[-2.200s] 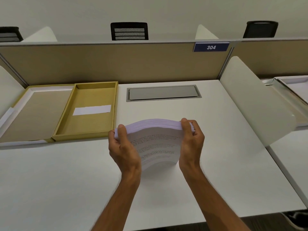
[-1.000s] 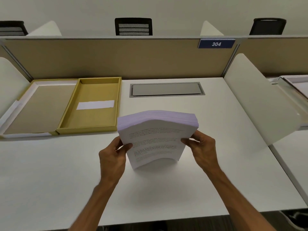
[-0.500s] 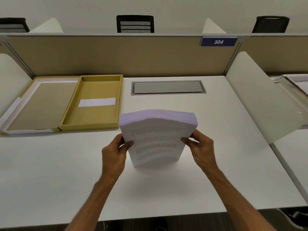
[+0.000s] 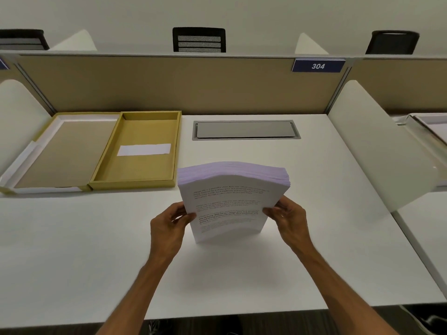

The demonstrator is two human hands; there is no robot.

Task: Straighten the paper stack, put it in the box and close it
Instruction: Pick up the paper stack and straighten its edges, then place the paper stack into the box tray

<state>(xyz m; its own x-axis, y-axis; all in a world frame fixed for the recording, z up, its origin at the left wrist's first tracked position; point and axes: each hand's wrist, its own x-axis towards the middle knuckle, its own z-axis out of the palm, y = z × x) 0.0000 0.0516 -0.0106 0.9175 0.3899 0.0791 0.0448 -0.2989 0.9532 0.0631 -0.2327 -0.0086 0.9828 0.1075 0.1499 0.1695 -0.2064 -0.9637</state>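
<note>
A thick stack of white printed paper [image 4: 229, 189] stands upright on its lower edge on the white desk [image 4: 72, 250], bowed slightly, its top edges fairly even. My left hand [image 4: 169, 226] grips its left side and my right hand [image 4: 289, 218] grips its right side, both about halfway up. The open mustard-yellow box [image 4: 139, 151] lies to the left and farther back, holding only a white slip [image 4: 144, 149]. Its hinged lid [image 4: 63, 153] lies flat open to the left of the tray.
A grey cable hatch [image 4: 245, 130] is set into the desk behind the stack. Tan partition [image 4: 181, 85] along the back, white side dividers at left [image 4: 14, 117] and right [image 4: 377, 151]. Chairs stand beyond the partition. Another desk with a tray [image 4: 430, 126] is at far right.
My hands slid from the stack's top corners down to its sides. The stack stays upright on the desk, and its top edges look more even than before.
</note>
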